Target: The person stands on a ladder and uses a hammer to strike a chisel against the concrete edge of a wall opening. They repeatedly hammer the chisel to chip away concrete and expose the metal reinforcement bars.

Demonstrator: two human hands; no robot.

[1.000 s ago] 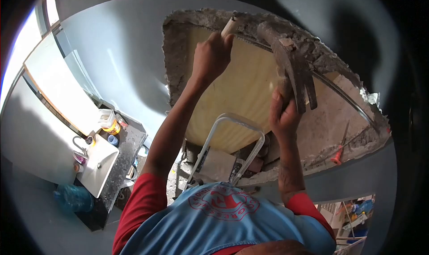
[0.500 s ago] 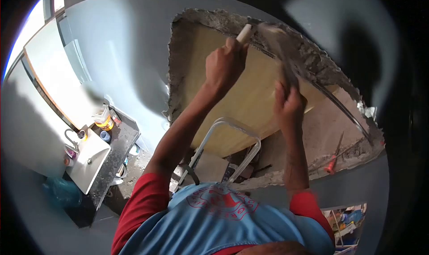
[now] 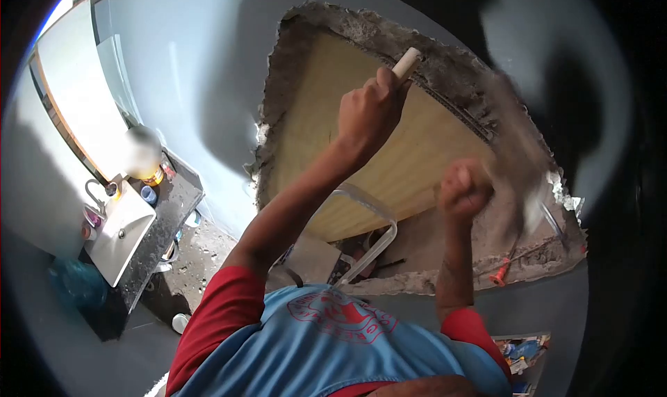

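My left hand (image 3: 372, 112) is closed around a pale cylindrical rod (image 3: 407, 63), whose blunt end sticks up beside the broken upper edge of the wall opening (image 3: 389, 39). The rod's other end is hidden in my fist. My right hand (image 3: 464, 188), to the right and lower, is closed on the handle of what looks like a hammer (image 3: 511, 133), badly smeared by motion. Below that hand, a screwdriver-like tool with an orange-red handle (image 3: 499, 274) lies on the rough lower ledge.
A yellowish board (image 3: 333, 154) stands behind the opening. The metal top of a stepladder (image 3: 375, 251) rises in front of me. Lower left, a white sink (image 3: 121, 233) and a dark counter (image 3: 170, 209) hold cups and a yellow container (image 3: 153, 176). Debris litters the floor.
My right hand has swung the hammer away from the rod, down and to the right. My left hand, still gripping the rod, appears slightly further right as the view shifts.
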